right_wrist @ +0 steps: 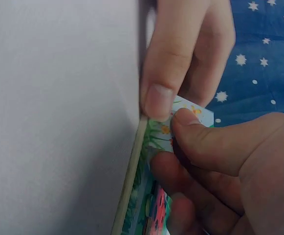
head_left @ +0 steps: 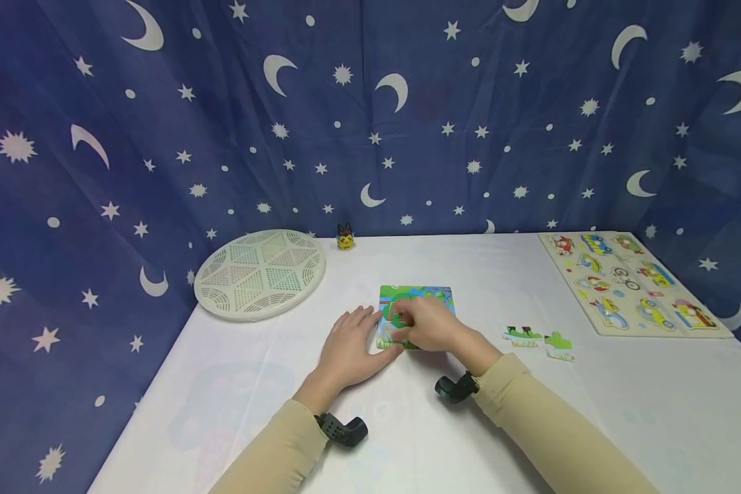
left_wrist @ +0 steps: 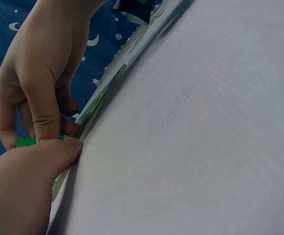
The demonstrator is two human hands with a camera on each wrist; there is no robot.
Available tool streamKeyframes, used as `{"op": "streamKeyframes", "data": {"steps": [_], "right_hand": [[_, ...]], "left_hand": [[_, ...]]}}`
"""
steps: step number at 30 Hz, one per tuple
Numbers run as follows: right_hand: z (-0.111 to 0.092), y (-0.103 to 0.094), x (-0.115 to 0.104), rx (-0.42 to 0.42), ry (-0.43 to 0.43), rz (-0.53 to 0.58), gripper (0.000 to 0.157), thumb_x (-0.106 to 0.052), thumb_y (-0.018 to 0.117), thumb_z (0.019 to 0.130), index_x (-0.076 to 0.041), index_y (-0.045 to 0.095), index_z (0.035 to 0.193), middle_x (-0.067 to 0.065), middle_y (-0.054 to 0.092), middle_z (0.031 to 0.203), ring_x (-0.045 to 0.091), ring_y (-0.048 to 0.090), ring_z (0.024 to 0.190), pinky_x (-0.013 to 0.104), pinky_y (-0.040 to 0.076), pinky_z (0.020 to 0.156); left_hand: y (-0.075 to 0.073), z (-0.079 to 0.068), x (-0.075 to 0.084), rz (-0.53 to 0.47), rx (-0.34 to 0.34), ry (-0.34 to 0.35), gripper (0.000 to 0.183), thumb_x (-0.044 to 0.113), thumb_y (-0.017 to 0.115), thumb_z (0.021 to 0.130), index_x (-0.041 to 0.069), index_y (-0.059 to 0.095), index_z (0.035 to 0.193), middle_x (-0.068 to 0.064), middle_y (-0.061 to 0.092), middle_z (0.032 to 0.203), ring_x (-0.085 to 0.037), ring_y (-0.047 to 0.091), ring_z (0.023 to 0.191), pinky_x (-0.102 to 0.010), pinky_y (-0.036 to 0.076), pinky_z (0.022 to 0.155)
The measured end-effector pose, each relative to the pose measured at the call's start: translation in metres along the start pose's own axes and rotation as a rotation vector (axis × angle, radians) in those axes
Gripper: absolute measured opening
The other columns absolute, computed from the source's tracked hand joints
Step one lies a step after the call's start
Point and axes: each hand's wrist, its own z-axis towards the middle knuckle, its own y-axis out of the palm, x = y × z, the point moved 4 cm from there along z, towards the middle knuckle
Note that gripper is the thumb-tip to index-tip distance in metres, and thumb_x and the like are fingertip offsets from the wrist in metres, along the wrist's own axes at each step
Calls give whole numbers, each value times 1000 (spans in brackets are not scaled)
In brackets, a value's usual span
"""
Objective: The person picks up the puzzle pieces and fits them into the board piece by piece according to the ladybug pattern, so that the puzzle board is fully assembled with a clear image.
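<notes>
A small puzzle board (head_left: 415, 291) with a blue and green picture lies flat on the white table. My left hand (head_left: 350, 346) rests at its left side, fingers straight, and the thumb (right_wrist: 159, 103) presses on the near edge. Over the board, my right hand (head_left: 431, 324) has curled fingers pinching a green puzzle piece (left_wrist: 26, 142), most of it hidden by the fingers. Printed flowers (right_wrist: 165, 129) show on the board in the right wrist view. Two loose puzzle pieces, one with dark spots (head_left: 523, 337) and one green and white (head_left: 558, 346), lie to the right.
A round pale lattice tray (head_left: 259, 274) lies at the back left, with a small yellow figurine (head_left: 344, 237) beside it. At the back right is a wooden peg board (head_left: 636, 285) with vehicle and toy pictures. A starry blue curtain (head_left: 407, 158) hangs behind the table.
</notes>
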Motion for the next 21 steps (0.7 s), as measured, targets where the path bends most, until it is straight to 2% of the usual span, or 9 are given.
{"op": "streamKeyframes", "data": {"steps": [4, 9, 12, 15, 17, 19, 21], "right_hand": [[1, 0, -2, 14, 36, -37, 38, -21, 88, 84, -16, 57, 106, -5, 62, 83, 12, 56, 70, 30, 49, 63], [0, 0, -2, 7, 32, -77, 40, -25, 88, 84, -12, 61, 111, -3, 62, 87, 14, 56, 73, 32, 51, 67], [0, 1, 1, 8, 31, -79, 31, -26, 88, 84, -14, 67, 104, -4, 62, 90, 13, 55, 78, 32, 52, 71], [0, 4, 2, 0, 10, -89, 18, -27, 86, 86, -19, 69, 88, -7, 61, 83, 11, 54, 77, 31, 50, 68], [-1, 5, 3, 4, 4, -95, 17, -28, 84, 87, -20, 70, 85, -8, 60, 80, 11, 53, 75, 30, 49, 65], [-1, 6, 3, 20, 12, -105, 18, -30, 85, 87, -18, 73, 93, -9, 61, 82, 11, 54, 76, 30, 50, 67], [-2, 6, 4, 38, 28, -105, 26, -31, 86, 86, -15, 75, 104, -6, 63, 88, 13, 56, 81, 32, 52, 69]], "left_hand": [[-1, 0, -1, -2, 0, 1, 83, 68, 59, 91, 11, 53, 150, -9, 47, 156, -27, 35, 149, -43, 21, 125], [1, -1, -1, -3, 2, 5, 83, 68, 59, 91, 10, 53, 150, -10, 47, 156, -27, 35, 148, -42, 21, 125], [2, 0, -1, -2, 7, 8, 83, 69, 58, 92, 10, 53, 150, -9, 47, 156, -27, 35, 148, -43, 21, 125], [2, 0, -1, 2, 10, 8, 82, 68, 59, 91, 10, 54, 149, -9, 47, 156, -27, 36, 148, -43, 22, 124], [1, 0, -2, 0, 12, 7, 82, 67, 60, 91, 10, 54, 149, -10, 47, 155, -27, 36, 148, -43, 22, 124], [1, 0, -2, -4, 11, 6, 81, 67, 61, 91, 10, 54, 149, -10, 47, 155, -28, 36, 148, -43, 22, 124], [0, 0, -2, -9, 9, 4, 81, 66, 61, 91, 9, 54, 149, -10, 47, 156, -28, 35, 148, -43, 21, 124]]}}
